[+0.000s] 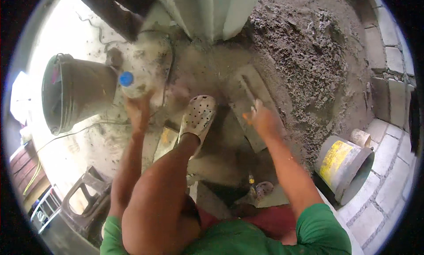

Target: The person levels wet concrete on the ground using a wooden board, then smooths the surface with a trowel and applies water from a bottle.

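My left hand [138,108] grips a clear plastic bottle with a blue cap [131,84], held out in front of me above the dusty floor. Beside it lies a large black bucket [73,94] on its side. My right hand [261,119] closes around the orange handle of a flat plastering trowel [248,96], whose grey blade rests on the ground. Between both hands stands my raised leg with a perforated beige clog [198,117]. A mound of wet grey mortar [309,65] spreads just beyond the trowel.
A grey bucket with a yellow label [344,166] lies tipped at the right beside a block wall [388,91]. A dark plastic stool [86,202] sits at lower left. A white panel [212,12] stands at the top. A cord [75,131] runs across the floor.
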Tool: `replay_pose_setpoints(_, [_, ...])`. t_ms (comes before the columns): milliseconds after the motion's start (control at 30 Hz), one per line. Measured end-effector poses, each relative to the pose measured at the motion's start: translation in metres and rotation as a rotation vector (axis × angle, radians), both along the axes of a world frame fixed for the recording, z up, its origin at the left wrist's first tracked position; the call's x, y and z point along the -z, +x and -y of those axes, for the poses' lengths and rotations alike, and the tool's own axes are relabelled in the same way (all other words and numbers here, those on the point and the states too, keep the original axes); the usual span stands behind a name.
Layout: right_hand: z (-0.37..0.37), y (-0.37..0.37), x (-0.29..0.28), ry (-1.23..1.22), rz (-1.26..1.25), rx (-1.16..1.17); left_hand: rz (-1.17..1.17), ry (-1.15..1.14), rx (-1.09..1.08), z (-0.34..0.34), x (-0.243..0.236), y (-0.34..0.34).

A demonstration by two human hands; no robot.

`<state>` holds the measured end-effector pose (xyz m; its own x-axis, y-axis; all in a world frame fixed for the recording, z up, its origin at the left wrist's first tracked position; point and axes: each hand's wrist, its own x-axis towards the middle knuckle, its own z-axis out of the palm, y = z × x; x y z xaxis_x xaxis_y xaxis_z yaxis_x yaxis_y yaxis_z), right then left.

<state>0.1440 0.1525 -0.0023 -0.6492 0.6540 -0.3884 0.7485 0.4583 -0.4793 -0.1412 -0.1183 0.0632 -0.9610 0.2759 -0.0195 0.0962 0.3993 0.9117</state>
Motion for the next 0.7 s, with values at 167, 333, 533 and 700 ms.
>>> replay_pose_setpoints(167, [-0.018,-0.056,-0.003,0.052,0.131,-0.099,-0.185,0.179,-0.049,-0.007,0.010,-0.014])
replay_pose_setpoints(333, [-0.041,-0.062,0.007,0.180,0.069,0.015,-0.171,-0.004,-0.100,0.007,0.044,-0.018])
replay_pose_setpoints(533, [0.017,0.001,0.007,0.137,0.003,-0.024,-0.102,0.012,-0.042,0.023,0.041,-0.035])
replay_pose_setpoints(700, [0.011,-0.035,0.030,0.115,0.032,-0.118,-0.081,-0.001,0.074,0.034,0.052,-0.041])
